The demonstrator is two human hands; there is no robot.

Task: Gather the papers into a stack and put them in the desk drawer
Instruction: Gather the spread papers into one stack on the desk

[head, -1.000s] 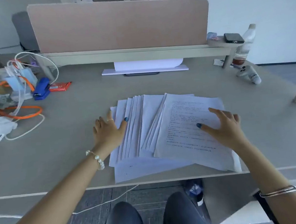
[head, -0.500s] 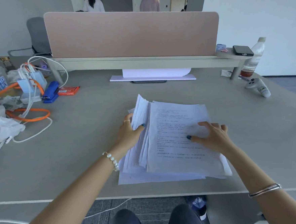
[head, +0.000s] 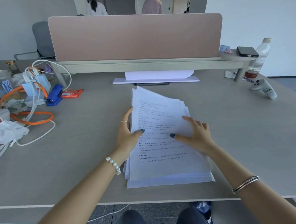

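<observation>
At nine o'clock on the grey bench lies a clutter of white cables and an orange cable, with a crumpled white bag among them. Just past these, toward ten o'clock, a blue stapler sits touching a small red packet.

The left hand grips the left edge of the stack of papers at the centre of the bench: its fingers curl behind the sheets while the thumb presses on the printed top page, so the edge is pinched. A pearl bracelet circles that wrist. The stack is roughly gathered, its far end lifted and tilted up off the bench, its near end resting flat with the lower sheets fanned out slightly.

The right hand lies flat on the top page, fingers spread, thumb stretched toward the left thumb. A metal bangle sits on that forearm.

At twelve o'clock a pink divider panel stands above a shelf. At two o'clock a black device rests on the shelf end, beside a plastic bottle, with a white controller on the bench below.
</observation>
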